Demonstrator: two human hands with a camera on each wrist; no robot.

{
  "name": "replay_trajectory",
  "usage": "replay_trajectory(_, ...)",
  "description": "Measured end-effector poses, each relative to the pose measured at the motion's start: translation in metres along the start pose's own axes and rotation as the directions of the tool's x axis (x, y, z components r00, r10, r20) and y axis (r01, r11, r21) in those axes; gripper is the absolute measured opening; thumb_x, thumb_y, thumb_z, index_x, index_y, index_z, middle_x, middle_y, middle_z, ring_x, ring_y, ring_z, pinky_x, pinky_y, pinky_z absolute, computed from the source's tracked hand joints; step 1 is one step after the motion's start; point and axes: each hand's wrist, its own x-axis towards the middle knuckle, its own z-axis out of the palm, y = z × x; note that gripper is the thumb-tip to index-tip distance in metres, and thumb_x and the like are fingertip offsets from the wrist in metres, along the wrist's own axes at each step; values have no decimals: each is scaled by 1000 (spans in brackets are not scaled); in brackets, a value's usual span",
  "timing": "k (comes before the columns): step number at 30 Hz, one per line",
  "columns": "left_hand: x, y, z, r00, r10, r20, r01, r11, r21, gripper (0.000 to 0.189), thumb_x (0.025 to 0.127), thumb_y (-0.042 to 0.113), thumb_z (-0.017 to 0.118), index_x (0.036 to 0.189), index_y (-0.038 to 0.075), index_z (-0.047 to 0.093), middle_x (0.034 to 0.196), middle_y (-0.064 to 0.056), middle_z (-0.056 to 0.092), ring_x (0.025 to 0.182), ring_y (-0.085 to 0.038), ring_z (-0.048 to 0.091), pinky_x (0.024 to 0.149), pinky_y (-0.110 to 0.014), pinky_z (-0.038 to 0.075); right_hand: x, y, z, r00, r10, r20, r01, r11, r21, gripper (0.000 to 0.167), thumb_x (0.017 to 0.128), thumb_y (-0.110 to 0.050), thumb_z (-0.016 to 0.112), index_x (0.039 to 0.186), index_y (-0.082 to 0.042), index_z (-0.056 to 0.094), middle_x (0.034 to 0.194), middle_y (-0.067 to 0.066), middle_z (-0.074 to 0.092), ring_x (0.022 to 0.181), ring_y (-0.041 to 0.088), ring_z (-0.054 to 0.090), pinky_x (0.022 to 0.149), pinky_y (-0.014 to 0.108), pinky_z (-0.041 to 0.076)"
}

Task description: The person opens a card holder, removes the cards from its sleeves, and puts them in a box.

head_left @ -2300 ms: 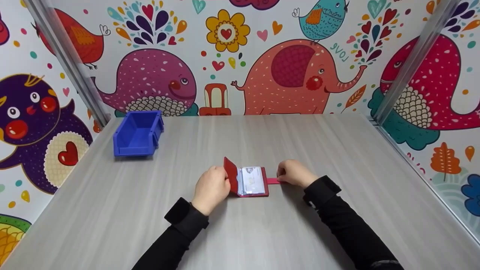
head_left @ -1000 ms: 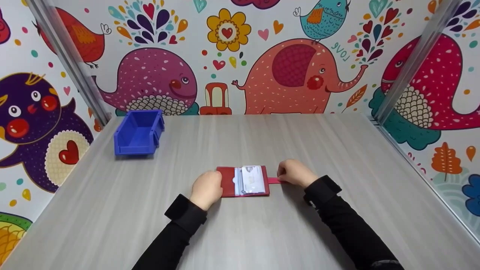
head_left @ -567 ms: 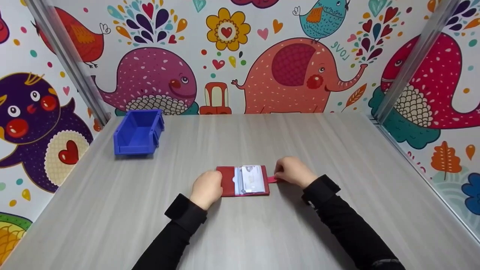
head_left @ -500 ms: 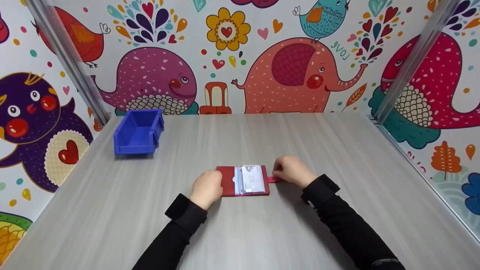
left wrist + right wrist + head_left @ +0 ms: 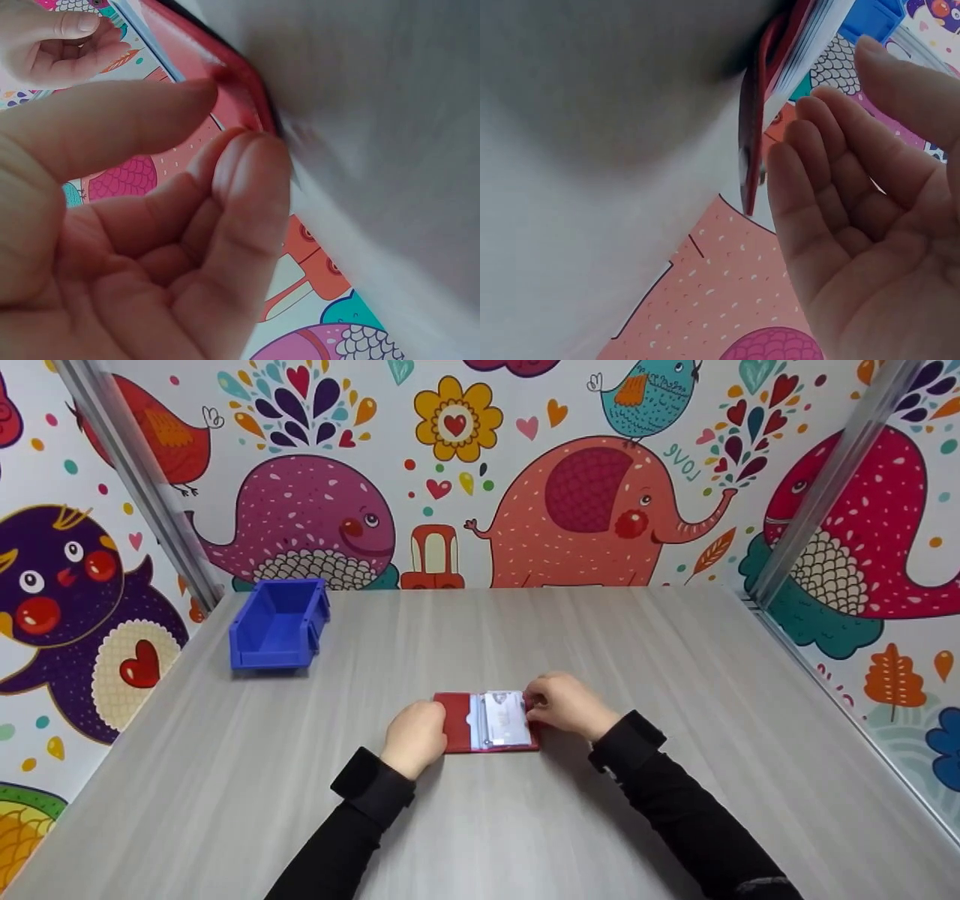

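A red card holder [image 5: 456, 724] lies spread open on the table, with clear sleeves and a pale card [image 5: 506, 718] on its right half. My left hand [image 5: 414, 740] pinches the left cover's edge between thumb and fingers, as the left wrist view shows. At the right side of the sleeves is my right hand [image 5: 566, 705], its fingers loosely bent and the thumb apart from them. In the right wrist view the red snap strap [image 5: 751, 142] sticks out free beside those fingers. Whether the right fingertips touch the sleeves cannot be told.
A blue plastic bin [image 5: 277, 626] stands at the table's back left. Patterned walls with metal posts [image 5: 806, 487] border the table [image 5: 480, 825] at the back and both sides.
Earlier, my left hand lowered the left cover flat onto the table. My right hand has let go of the strap and moved left to the sleeves' right edge.
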Motion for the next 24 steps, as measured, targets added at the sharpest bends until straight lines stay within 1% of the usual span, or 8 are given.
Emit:
replay_trajectory(6,0,0,0,1000,-8,9,8,1000,-4,11,75,-9,65,73,1,61,72,-11,62,68,-26,59,63,-39,51,0,-3,3,998,-15,53,16,1000,-20,22,77,-8,82,95,0,71,85,9,61,77,19,54,69,32,47)
replay_trajectory(11,0,0,-1,1000,-6,8,6,1000,-7,10,75,-9,65,73,1,61,73,-12,62,68,-27,61,63,-41,51,0,-2,6,997,-32,64,34,999,-29,21,77,-6,82,93,-1,71,83,10,60,75,19,51,67,32,45)
replay_trajectory(16,0,-1,0,1000,-3,4,3,1000,-8,11,74,-9,65,73,1,61,73,-12,63,69,-27,61,63,-41,52,0,-2,7,996,-57,70,59,998,-29,19,77,-6,81,92,-1,70,82,10,59,75,19,51,66,32,46)
replay_trajectory(21,1,0,0,1000,-15,24,15,1000,-8,10,75,-8,67,74,0,62,74,-12,63,70,-27,62,64,-41,52,-1,-1,9,993,-103,65,106,993,-48,18,75,-6,81,88,-3,69,79,7,58,73,20,51,66,33,45)
replay_trajectory(24,1,0,-1,999,-18,31,18,1000,-6,9,75,-7,68,75,0,62,74,-12,64,71,-28,62,65,-40,52,-1,-1,9,991,-113,65,117,991,-61,18,75,-6,81,87,-3,69,77,6,57,73,20,50,66,33,44)
